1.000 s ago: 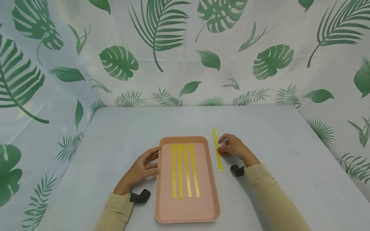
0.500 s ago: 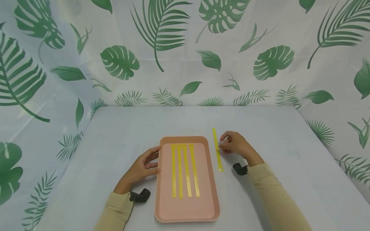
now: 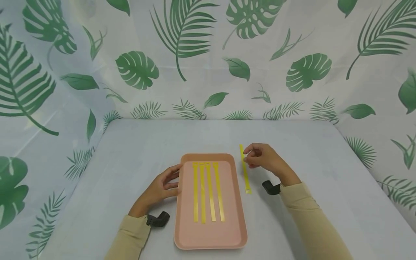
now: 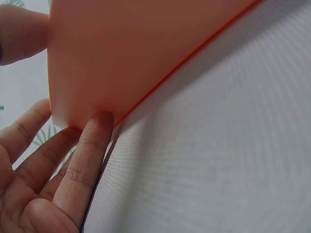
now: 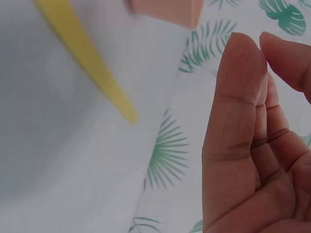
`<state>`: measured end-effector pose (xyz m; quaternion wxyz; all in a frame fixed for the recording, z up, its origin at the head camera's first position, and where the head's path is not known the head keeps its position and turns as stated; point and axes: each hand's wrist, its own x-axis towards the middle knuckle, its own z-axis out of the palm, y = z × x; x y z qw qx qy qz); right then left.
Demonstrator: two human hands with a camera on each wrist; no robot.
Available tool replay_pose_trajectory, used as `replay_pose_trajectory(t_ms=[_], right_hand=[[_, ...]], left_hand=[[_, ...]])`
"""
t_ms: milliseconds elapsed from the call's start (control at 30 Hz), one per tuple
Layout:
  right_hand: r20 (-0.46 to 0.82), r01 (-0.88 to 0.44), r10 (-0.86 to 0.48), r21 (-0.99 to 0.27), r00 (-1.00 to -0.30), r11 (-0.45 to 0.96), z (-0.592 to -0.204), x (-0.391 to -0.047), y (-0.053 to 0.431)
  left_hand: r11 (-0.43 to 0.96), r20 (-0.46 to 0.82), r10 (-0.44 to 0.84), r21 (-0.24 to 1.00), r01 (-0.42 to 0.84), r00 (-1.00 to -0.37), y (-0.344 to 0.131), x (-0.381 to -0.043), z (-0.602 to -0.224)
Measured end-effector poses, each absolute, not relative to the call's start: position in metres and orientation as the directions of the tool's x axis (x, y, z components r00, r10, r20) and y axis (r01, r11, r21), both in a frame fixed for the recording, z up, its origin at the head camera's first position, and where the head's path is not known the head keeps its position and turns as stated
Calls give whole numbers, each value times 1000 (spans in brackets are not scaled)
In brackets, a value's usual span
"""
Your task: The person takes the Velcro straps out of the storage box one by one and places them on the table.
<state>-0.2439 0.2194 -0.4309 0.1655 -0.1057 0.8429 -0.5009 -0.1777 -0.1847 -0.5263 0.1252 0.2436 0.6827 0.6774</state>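
My left hand (image 3: 157,188) rests against the left side of a pink tray (image 3: 208,236). In the left wrist view its fairly straight fingers touch the tray's outer wall (image 4: 131,53). A yellow slotted cable tie (image 3: 246,177) lies flat on the table to the right of the tray, its slotted end toward me. My right hand (image 3: 265,157) hovers over the far half of this tie, thumb and forefinger close together. Nothing is between those fingers in the right wrist view, where the tie (image 5: 90,58) lies apart from the hand. Several matching cable ties (image 3: 210,195) lie lengthwise in the tray, slotted ends away from me.
A white cloth covers the table (image 3: 292,144). Leaf-printed cloth (image 3: 201,72) hangs behind and at both sides. A black wrist camera (image 3: 158,219) sits on my left wrist, and another camera (image 3: 271,187) on my right.
My right hand has moved off the loose cable tie and a little farther from me, leaving the tie on the table. The left hand and the tray keep their places.
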Motion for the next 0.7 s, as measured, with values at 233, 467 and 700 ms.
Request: replay_pose_trajectory(t_ms=[233, 467, 700], right_hand=[[-132, -71, -425, -901, -895, 429, -423, -242, 212], [-135, -75, -472, -913, -871, 400, -418, -240, 201], [-106, -122, -534, -920, -839, 374, -415, -241, 187]], left_hand=[[-16, 142, 494, 988, 154, -858, -185, -178, -526], [-17, 129, 494, 990, 139, -860, -184, -178, -525], [-30, 131, 493, 991, 133, -860, -185, -177, -523]])
